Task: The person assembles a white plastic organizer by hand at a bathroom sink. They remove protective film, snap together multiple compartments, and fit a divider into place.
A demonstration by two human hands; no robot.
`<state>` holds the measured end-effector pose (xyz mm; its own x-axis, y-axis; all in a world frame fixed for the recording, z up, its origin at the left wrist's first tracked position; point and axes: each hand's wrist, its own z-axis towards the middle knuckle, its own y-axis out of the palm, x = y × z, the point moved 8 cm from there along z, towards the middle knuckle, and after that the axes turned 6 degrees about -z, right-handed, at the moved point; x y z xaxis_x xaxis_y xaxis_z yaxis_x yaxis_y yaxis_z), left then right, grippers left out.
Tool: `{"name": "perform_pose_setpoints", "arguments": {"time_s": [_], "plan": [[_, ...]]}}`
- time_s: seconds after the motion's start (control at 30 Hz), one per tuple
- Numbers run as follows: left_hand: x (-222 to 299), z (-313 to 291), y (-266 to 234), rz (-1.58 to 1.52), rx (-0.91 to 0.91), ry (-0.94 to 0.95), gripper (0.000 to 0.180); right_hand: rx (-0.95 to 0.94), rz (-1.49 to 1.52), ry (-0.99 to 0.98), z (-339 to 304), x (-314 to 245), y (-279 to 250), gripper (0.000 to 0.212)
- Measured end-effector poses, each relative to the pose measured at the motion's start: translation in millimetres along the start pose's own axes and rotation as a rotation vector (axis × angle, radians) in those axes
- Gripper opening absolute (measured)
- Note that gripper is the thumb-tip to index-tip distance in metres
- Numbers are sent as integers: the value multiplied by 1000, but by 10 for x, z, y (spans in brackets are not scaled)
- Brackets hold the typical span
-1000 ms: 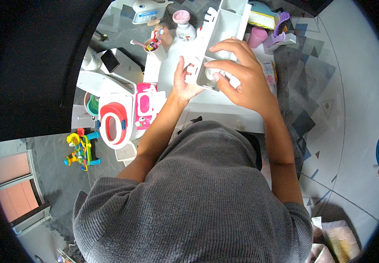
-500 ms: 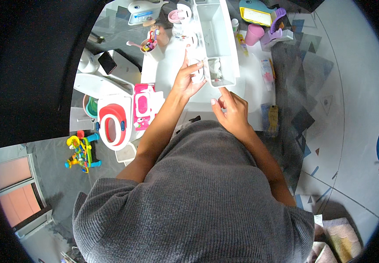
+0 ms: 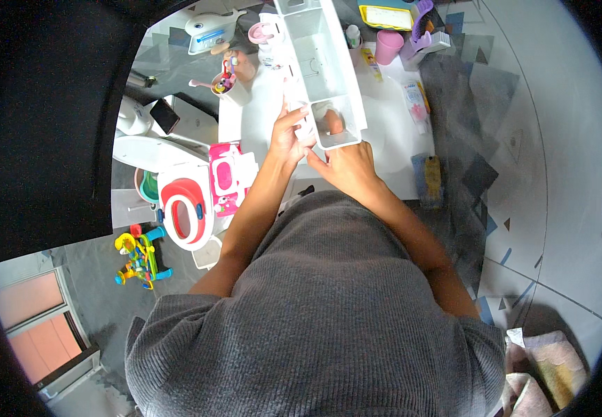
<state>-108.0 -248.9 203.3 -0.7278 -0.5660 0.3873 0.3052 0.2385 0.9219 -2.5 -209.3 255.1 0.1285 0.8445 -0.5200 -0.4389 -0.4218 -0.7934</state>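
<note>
A long white compartmented organizer [image 3: 316, 62] is held over the white sink [image 3: 383, 125]. My left hand [image 3: 288, 139] is closed on its left side, near the closest compartment, with the thumb against the wall. My right hand [image 3: 351, 167] is at the near end of the organizer. Its thumb stretches left, apart from the other fingers. One or more of its fingers show inside the near compartment; whether they enter from above or below, I cannot tell. Something whitish lies beside them there.
A cup of toothbrushes [image 3: 230, 89] and a white pump bottle [image 3: 267, 54] stand to the left. Right of the organizer are a pink cup [image 3: 388, 47], a purple brush [image 3: 418, 38] and tubes [image 3: 415, 104]. A toilet with a red child seat [image 3: 184, 212] is at left.
My right hand has moved up and left, bringing fingers into view in the near compartment. The organizer appears shifted left and slightly nearer. My left hand keeps its grip.
</note>
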Motion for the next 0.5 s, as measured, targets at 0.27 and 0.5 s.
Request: {"name": "perform_pose_setpoints", "arguments": {"time_s": [0.27, 0.5], "plan": [[-78, 57, -41, -77, -74, -70, 59, 43, 329, 58, 40, 57, 51, 44], [-27, 35, -100, 7, -45, -52, 64, -150, 183, 74, -135, 97, 246, 37]]}}
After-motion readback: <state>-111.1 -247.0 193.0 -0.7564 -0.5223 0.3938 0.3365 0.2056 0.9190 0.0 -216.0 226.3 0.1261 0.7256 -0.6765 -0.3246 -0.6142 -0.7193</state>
